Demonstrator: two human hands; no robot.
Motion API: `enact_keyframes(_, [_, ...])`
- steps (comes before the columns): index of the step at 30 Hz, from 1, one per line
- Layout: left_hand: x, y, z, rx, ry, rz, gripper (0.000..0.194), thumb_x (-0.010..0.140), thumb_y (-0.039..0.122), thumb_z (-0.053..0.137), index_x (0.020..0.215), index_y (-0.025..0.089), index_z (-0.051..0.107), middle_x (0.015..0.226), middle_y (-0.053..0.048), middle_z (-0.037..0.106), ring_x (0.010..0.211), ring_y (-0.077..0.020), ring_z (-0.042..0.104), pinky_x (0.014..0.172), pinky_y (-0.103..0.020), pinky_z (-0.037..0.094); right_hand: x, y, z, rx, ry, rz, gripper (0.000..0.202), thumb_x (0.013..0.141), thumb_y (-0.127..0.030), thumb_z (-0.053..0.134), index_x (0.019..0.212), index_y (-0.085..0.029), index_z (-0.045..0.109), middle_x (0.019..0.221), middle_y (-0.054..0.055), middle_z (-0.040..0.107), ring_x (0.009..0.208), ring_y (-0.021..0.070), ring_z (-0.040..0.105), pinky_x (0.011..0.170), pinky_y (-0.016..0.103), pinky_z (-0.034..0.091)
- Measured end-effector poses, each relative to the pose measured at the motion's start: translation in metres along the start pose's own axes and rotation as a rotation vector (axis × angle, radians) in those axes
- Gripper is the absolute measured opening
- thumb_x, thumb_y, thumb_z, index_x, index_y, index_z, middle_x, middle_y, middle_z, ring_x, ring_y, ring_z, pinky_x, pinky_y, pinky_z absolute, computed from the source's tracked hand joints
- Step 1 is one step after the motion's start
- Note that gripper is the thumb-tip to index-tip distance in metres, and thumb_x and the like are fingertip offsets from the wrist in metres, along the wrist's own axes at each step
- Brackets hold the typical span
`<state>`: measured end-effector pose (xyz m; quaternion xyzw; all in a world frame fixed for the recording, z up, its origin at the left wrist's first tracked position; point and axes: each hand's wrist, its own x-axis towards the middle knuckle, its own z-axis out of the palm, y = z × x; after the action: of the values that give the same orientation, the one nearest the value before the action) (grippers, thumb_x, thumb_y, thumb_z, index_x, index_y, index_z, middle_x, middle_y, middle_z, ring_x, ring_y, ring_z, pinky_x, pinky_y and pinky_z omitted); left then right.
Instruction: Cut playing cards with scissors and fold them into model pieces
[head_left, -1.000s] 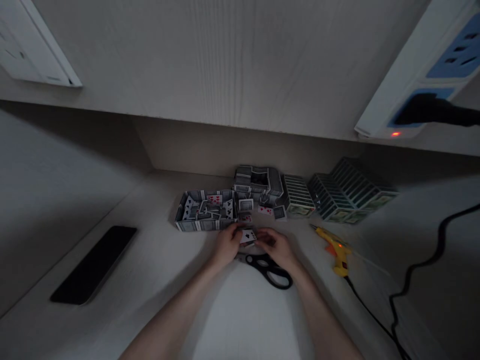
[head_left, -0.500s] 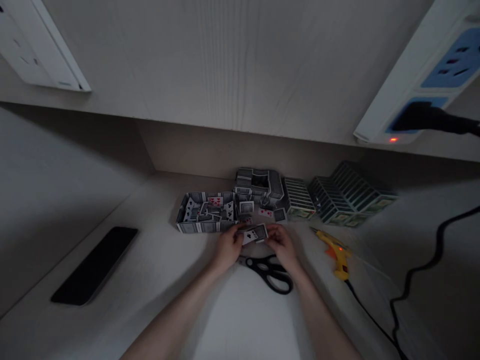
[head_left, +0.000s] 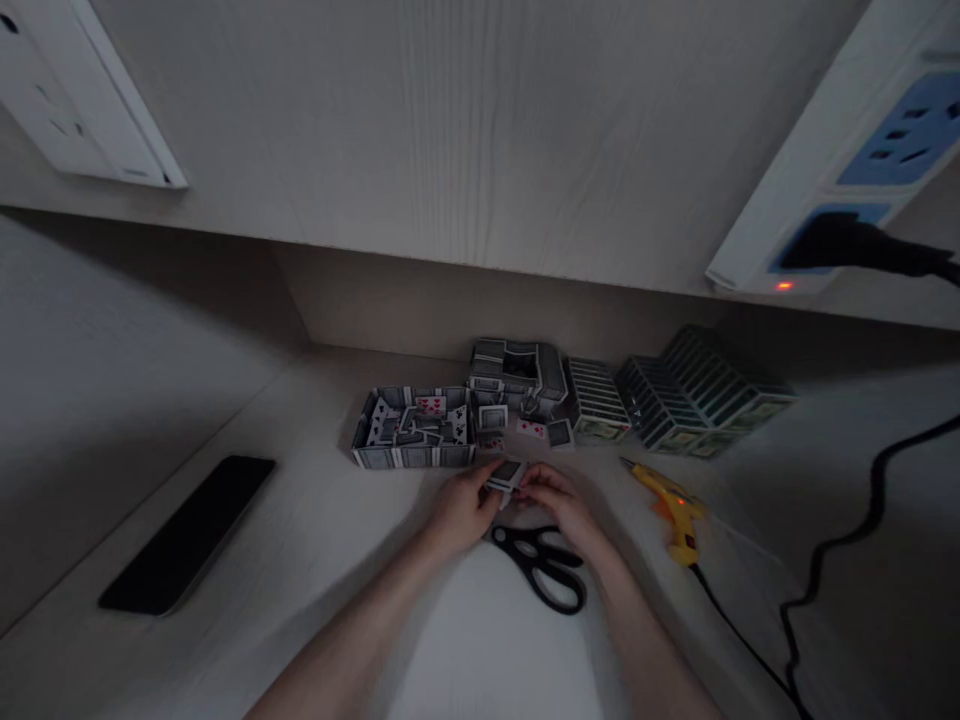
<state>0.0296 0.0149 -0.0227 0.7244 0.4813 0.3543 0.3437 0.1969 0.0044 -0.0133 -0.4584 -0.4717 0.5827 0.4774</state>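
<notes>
Small playing cards [head_left: 508, 474] are held in front of the box, a dark-patterned back facing up. My left hand [head_left: 461, 508] pinches them at their left side. At their right edge, the fingers of my right hand [head_left: 561, 503] are closed on them too. Just below the hands lie black-handled scissors [head_left: 546, 572], their blades hidden by my left hand. Beyond the hands sits an open box made of cards [head_left: 412, 456] with loose cards inside. Several single cards [head_left: 531, 428] lie flat to its right.
A structure built of cards [head_left: 491, 362] stands behind the loose ones. To its right are green stepped card blocks [head_left: 675, 385]. A yellow glue gun [head_left: 679, 515] with a black cord lies at right, a black phone [head_left: 187, 535] at left. An overhanging panel carries a power strip [head_left: 847, 190].
The cards have tilted and turned, so the club face seen before is now replaced by a patterned back. Both hands have come slightly closer to me, and the scissors have shifted a little downward.
</notes>
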Motion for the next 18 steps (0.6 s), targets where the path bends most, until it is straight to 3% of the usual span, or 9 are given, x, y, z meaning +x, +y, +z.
enact_keyframes(6, [-0.002, 0.004, 0.001, 0.016, -0.006, 0.05, 0.053, 0.068, 0.015, 0.056, 0.121, 0.022, 0.052, 0.115, -0.005, 0.061, 0.1, -0.0204, 0.057, 0.089, -0.032, 0.042, -0.006, -0.006, 0.005, 0.032, -0.083, 0.048, 0.015, 0.064, -0.029, 0.061, 0.07, -0.019, 0.051, 0.065, -0.001, 0.059, 0.063, 0.0146, 0.056, 0.062, 0.027, 0.045])
enact_keyframes(11, [0.002, -0.006, 0.005, 0.008, 0.006, 0.002, 0.043, 0.074, 0.015, 0.05, 0.116, 0.021, 0.056, 0.112, -0.007, 0.062, 0.099, -0.02, 0.058, 0.088, -0.032, 0.043, -0.004, -0.003, 0.007, -0.033, -0.09, 0.012, 0.022, 0.067, -0.036, 0.061, 0.073, -0.021, 0.046, 0.059, -0.003, 0.057, 0.055, 0.0137, 0.054, 0.054, 0.025, 0.042])
enact_keyframes(14, [0.003, -0.009, 0.005, 0.036, 0.013, 0.007, 0.039, 0.078, 0.017, 0.045, 0.115, 0.02, 0.056, 0.113, -0.008, 0.062, 0.1, -0.0202, 0.058, 0.089, -0.034, 0.043, 0.005, 0.007, -0.004, -0.194, 0.155, -0.089, 0.019, 0.068, -0.036, 0.056, 0.077, -0.021, 0.048, 0.057, -0.004, 0.053, 0.047, 0.0122, 0.047, 0.045, 0.024, 0.038])
enact_keyframes(16, [0.003, -0.01, 0.005, 0.055, 0.009, -0.001, 0.04, 0.078, 0.014, 0.044, 0.115, 0.019, 0.056, 0.113, -0.008, 0.062, 0.101, -0.0206, 0.057, 0.089, -0.035, 0.043, 0.012, 0.014, -0.017, -0.401, 0.461, -0.246, 0.017, 0.065, -0.03, 0.054, 0.078, -0.019, 0.053, 0.069, 0.0, 0.057, 0.056, 0.014, 0.052, 0.053, 0.026, 0.042])
enact_keyframes(18, [0.003, -0.009, 0.005, 0.052, 0.006, -0.024, 0.042, 0.077, 0.012, 0.044, 0.116, 0.02, 0.056, 0.112, -0.007, 0.062, 0.1, -0.0206, 0.058, 0.088, -0.035, 0.044, 0.017, 0.02, -0.03, -0.456, 0.553, -0.287, 0.022, 0.062, -0.024, 0.054, 0.084, -0.018, 0.055, 0.085, 0.005, 0.059, 0.067, 0.0159, 0.055, 0.065, 0.031, 0.044])
